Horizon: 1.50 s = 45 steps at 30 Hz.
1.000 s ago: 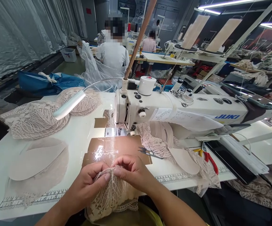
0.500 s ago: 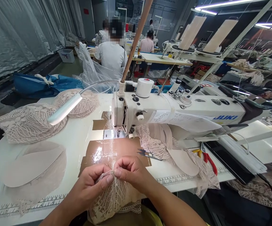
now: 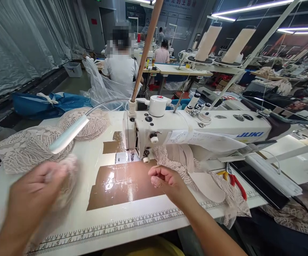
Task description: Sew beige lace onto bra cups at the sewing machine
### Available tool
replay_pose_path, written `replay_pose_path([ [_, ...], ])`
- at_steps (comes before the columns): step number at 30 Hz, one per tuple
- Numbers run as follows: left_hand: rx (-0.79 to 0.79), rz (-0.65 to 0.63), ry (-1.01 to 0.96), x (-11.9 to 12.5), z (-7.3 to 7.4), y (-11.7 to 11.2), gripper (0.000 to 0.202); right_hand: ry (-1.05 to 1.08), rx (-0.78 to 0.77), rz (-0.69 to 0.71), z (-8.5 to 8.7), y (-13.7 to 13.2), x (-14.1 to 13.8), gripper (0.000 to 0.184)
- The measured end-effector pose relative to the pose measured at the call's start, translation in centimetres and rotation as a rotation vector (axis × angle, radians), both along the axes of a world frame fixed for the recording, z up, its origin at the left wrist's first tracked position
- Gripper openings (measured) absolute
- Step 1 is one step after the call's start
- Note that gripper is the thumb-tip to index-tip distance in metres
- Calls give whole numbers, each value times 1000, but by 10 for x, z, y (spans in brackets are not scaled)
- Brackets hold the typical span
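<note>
My left hand [image 3: 33, 193] is blurred by motion at the left of the white table [image 3: 95, 161]. It grips a cream lace piece [image 3: 67, 177] near the lace stacks [image 3: 23, 147]. My right hand [image 3: 166, 181] hovers over the taped brown patch [image 3: 122, 185] in front of the needle area. Its fingers are curled in loosely and nothing shows in them. The white JUKI sewing machine [image 3: 196, 128] stands just behind that hand.
More lace and beige pads [image 3: 210, 185] lie under the machine arm at the right, beside red-handled scissors [image 3: 234, 181]. A gooseneck lamp [image 3: 65, 134] reaches over the left. A ruler strip [image 3: 111, 229] runs along the front edge. Other people sit at machines behind.
Both hands held the lace piece together at the front edge. Now my left hand has swept it to the left, and my right hand has let go and stays near the centre.
</note>
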<state>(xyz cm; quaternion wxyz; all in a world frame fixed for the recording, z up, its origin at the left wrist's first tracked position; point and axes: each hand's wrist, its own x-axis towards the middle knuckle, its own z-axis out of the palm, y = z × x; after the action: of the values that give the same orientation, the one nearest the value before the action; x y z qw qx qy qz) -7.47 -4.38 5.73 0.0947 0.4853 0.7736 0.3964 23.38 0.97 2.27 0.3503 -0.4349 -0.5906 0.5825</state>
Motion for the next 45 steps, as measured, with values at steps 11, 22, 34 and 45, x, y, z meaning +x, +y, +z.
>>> replay_pose_path([
  [11, -121, -665, 758, 113, -78, 48, 25, -689, 469, 255, -3, 26, -37, 30],
  [22, -173, -997, 234, 83, -40, 48, 34, -1064, 743, 352, -22, 19, -53, 26],
  [34, 139, -994, 543, 71, -80, 80, 31, -1147, 688, 265, -20, 28, -62, 37],
  [45, 112, -989, 481, 67, -82, 86, 31, -1159, 691, 237, -20, 28, -64, 45],
])
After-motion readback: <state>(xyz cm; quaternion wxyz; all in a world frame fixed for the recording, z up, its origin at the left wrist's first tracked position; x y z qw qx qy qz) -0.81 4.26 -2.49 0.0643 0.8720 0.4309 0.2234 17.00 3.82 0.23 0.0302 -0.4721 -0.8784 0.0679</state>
